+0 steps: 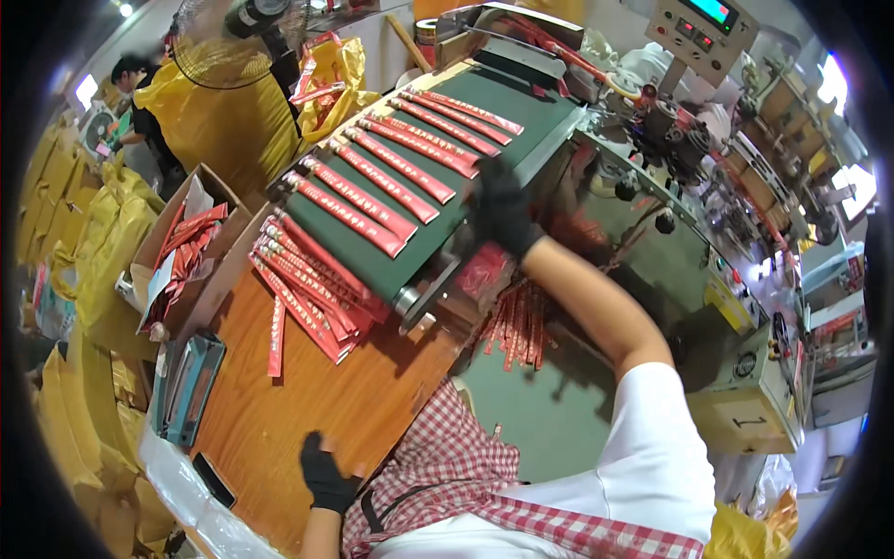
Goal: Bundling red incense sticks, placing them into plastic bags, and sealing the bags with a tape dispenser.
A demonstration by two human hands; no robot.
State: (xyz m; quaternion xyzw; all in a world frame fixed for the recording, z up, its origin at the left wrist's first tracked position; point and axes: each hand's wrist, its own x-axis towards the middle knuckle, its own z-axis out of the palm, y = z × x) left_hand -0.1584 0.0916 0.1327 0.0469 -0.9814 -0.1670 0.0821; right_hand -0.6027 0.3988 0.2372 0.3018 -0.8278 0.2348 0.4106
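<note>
Long, narrow red packets [400, 168] with pale print lie in a slanting row on the green conveyor belt [438, 238]. At the belt's near end, more of them form a loose pile [307, 284] that spreads onto the wooden table [279, 419]. My right hand [503, 207], in a black glove, is stretched out over the belt's right edge, close to the ends of the packets. Motion smears its fingers, so what they hold cannot be made out. Low over the table's near edge is my left hand [326, 477], also black-gloved, fingers apart and nothing in it.
Left of the belt stands a cardboard box [209, 210] of red packets. Teal boxes [191, 387] and a dark phone-like slab [214, 480] lie along the table's left edge. Machinery with a control panel [694, 37] is at right. A person [154, 121] works at far left.
</note>
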